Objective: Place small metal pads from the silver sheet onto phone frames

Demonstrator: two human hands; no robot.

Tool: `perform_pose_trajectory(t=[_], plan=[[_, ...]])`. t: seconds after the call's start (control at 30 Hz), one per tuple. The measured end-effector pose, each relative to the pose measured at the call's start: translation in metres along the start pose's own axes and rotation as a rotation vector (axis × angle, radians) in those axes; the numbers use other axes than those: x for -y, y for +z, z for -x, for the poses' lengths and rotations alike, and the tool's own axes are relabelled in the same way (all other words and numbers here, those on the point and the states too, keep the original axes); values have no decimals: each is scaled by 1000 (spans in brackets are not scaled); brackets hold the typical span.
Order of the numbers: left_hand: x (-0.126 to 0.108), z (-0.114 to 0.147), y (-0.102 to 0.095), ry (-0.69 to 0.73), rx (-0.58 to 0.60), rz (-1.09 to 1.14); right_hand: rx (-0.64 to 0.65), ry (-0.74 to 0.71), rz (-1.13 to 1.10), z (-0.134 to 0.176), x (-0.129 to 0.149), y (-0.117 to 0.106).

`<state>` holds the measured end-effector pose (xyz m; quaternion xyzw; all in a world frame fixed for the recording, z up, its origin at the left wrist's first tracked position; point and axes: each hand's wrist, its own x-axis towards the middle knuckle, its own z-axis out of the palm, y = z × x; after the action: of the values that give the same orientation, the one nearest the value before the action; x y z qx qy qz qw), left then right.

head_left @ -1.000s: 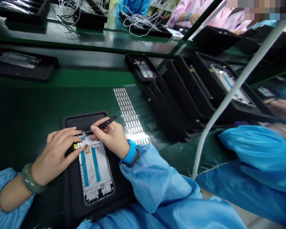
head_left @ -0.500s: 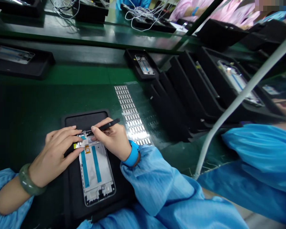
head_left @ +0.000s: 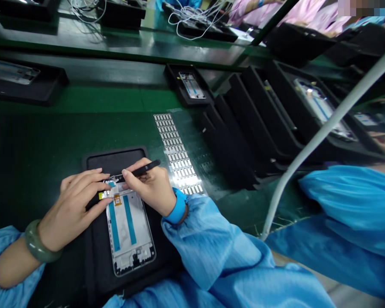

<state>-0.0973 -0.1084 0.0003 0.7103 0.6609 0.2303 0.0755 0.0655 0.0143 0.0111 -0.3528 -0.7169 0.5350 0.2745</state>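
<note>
A phone frame (head_left: 136, 222) with a silvery inner face and two blue strips lies in a black foam tray (head_left: 115, 160). My left hand (head_left: 72, 205), a green bangle at its wrist, presses the frame's upper left corner with its fingertips and thumb. Between finger and thumb, my right hand (head_left: 152, 188) grips black tweezers (head_left: 146, 167) like a pen. Their tip reaches the top end of the frame, where fingers partly hide it. An orange flex piece (head_left: 117, 199) and a yellow tab (head_left: 101, 195) sit near my left fingers.
A sheet of small silvery stickers (head_left: 178, 154) lies right of the tray. Beyond it stand tilted black trays (head_left: 244, 128). Another tray (head_left: 182, 96) holds a phone frame. A grey tube (head_left: 324, 132) crosses the right side, near a co-worker's blue sleeve (head_left: 349, 201).
Both hands stay almost where they were on the phone frame. The tweezers have shifted only very slightly, and the view has moved a little.
</note>
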Motion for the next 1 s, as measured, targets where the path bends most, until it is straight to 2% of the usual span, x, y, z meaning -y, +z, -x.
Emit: perform_pose_trajectory(t=[0.37,0.7,0.87,1.0], plan=[[0,0,0,37,6,-44,2,-29,48,-1,0,0],[-10,-2,-1,103,7,-237,62,-76,107,-1,1,-2],[-21,-4,-2,102,-11,-335,5,-116,-14,-7,1,-6],[-22,-3,2,84,-35,-326,74,-136,-70,-18,-2,-9]])
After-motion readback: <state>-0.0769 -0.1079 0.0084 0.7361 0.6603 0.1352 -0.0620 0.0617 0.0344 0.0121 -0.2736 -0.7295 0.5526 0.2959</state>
